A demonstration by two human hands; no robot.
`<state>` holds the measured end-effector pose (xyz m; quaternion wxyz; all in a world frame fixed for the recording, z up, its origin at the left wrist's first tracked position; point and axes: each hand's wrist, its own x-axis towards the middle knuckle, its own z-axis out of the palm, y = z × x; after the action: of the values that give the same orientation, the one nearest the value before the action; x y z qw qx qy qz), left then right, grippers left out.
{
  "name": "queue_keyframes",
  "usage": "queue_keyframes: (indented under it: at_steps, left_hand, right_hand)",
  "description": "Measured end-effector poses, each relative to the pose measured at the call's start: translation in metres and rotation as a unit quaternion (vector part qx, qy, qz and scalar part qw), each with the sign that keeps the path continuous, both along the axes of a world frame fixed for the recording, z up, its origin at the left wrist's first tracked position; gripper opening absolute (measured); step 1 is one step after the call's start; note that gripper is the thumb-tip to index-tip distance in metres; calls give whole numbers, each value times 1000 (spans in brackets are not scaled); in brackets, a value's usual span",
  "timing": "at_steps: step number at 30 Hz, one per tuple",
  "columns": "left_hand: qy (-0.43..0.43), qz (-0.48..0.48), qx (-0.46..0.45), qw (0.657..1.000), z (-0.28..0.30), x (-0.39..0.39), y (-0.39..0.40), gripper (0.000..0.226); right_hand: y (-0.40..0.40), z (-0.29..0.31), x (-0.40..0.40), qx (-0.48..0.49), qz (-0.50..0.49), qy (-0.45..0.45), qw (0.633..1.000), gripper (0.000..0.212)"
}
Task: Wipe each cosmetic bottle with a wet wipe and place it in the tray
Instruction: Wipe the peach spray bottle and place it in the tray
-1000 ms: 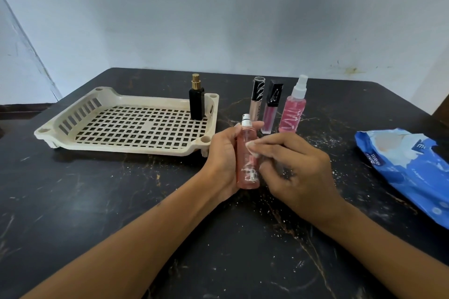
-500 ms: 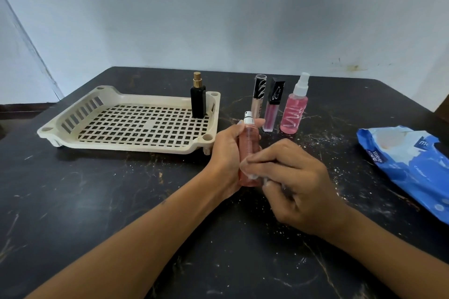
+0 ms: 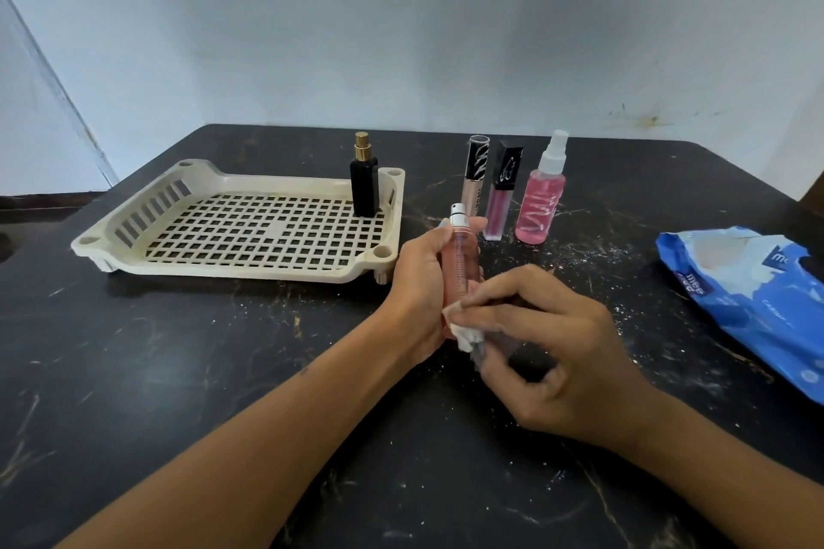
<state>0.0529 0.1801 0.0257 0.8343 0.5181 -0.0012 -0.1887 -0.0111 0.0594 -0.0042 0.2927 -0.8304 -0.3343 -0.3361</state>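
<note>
Between the left hand (image 3: pixel 421 281) fingers, gripped upright, the peach spray bottle (image 3: pixel 460 270) should turn (slowly) while right hand (image 3: pixel 541 352) fingers pinch the wet wipe (image 3: pixel 463 332) against its base.

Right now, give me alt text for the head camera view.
The left hand holds a slim peach spray bottle upright while the right hand rubs its base with a white wet wipe; behind, a black perfume bottle stands in a cream plastic tray.
</note>
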Motion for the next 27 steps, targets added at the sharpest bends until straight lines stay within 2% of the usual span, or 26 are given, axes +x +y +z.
queue_keyframes:
  at_steps: [5, 9, 15, 20, 24, 27]
  left_hand:
    - [10, -14, 2, 1000, 2, -1, 2, 45]
    - [4, -4, 6, 1000, 1, -1, 1, 45]
    - [19, -22, -4, 1000, 3, -3, 1, 44]
    - [5, 1, -8, 1000, 1, -1, 0, 45]
    - [20, -5, -11, 1000, 1, -1, 0, 45]
    - [23, -6, -18, 1000, 1, -1, 1, 43]
  right_hand:
    - [-1, 0, 2, -76, -30, -31, 996, 22]
    - [1, -1, 2, -104, -43, -82, 990, 8]
    - [1, 1, 3, -124, -56, -68, 988, 18]
    - [3, 2, 0, -122, -29, -105, 987, 21]
    - [0, 3, 2, -102, -23, -76, 992, 12]
    - [-3, 6, -1, -88, 10, -55, 995, 21]
